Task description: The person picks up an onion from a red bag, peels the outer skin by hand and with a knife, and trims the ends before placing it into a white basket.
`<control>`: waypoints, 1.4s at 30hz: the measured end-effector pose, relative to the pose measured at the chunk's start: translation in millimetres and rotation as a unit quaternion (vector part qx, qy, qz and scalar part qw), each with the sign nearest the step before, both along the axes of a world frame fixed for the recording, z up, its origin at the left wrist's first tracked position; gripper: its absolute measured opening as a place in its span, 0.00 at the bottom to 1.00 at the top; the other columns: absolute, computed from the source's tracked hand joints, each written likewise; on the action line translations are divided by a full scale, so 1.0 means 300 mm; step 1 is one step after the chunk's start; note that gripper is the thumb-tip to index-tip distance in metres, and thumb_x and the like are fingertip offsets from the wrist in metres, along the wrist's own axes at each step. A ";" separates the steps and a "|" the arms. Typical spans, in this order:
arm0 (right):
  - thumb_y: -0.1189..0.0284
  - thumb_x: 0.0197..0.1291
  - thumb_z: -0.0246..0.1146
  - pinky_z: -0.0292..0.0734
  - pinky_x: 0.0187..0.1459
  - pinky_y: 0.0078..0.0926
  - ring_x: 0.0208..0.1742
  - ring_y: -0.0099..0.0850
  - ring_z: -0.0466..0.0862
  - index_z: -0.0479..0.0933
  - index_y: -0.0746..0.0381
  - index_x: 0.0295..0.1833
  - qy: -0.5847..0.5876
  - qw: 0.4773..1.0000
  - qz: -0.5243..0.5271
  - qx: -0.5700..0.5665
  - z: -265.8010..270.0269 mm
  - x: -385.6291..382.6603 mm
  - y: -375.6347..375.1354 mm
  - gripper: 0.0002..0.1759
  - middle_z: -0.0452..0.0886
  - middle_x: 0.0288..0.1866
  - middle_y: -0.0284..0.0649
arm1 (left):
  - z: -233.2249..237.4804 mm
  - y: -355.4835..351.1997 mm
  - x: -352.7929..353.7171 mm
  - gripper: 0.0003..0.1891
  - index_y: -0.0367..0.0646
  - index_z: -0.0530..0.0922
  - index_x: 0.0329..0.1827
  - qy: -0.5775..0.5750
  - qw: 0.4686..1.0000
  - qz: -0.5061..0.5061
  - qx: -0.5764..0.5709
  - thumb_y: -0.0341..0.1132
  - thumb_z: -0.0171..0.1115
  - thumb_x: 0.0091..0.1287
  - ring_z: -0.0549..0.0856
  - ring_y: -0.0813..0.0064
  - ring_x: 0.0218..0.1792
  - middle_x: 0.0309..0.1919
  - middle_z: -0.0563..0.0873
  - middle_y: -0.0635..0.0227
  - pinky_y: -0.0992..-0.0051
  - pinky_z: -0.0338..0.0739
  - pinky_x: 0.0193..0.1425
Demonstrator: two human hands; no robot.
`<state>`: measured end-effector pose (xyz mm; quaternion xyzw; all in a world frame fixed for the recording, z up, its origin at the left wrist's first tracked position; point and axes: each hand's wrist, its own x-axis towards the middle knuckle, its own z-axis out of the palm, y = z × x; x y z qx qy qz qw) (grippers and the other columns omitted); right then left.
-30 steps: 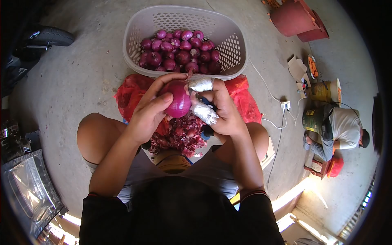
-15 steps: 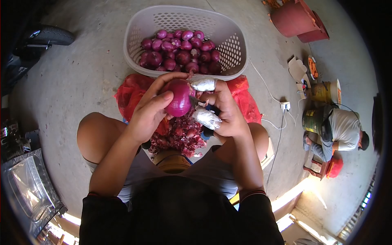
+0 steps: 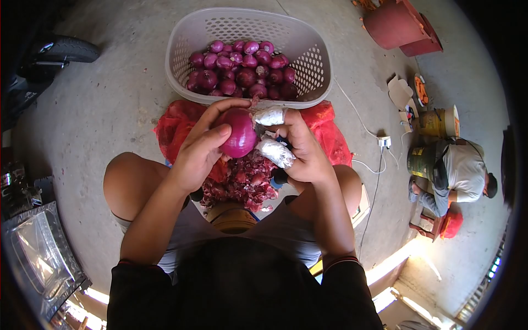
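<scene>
Right hand edged leftward, thumb crinkle-wrapped — can't tell its grip; left hand clasps glossy onion.

- Grey floor, specked
- Plain grey wall on the right
- Low brown stool near the wall
- Bright sunlight in strips at lower right and lower left
- Tyre at upper left

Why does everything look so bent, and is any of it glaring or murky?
Head view: strong wide-angle bowing, blackened corners, the other person appearing sideways; head view: a washed-out sunlight strip at lower right, and small highlights on the held onion; head view: the black shirt nearly featureless, its folds too dark to make out.
</scene>
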<state>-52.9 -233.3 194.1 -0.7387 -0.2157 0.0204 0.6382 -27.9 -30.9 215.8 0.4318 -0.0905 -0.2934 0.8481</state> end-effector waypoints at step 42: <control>0.83 0.52 0.57 0.69 0.50 0.26 0.49 0.32 0.81 0.59 0.62 0.60 0.055 0.997 -0.012 -0.047 0.019 0.005 -0.016 0.28 0.80 0.40 0.44 | -0.031 -0.016 0.000 0.29 0.36 0.66 0.60 -0.284 0.940 0.111 0.154 0.24 0.67 0.54 0.75 0.76 0.52 0.51 0.75 0.63 0.75 0.70 0.58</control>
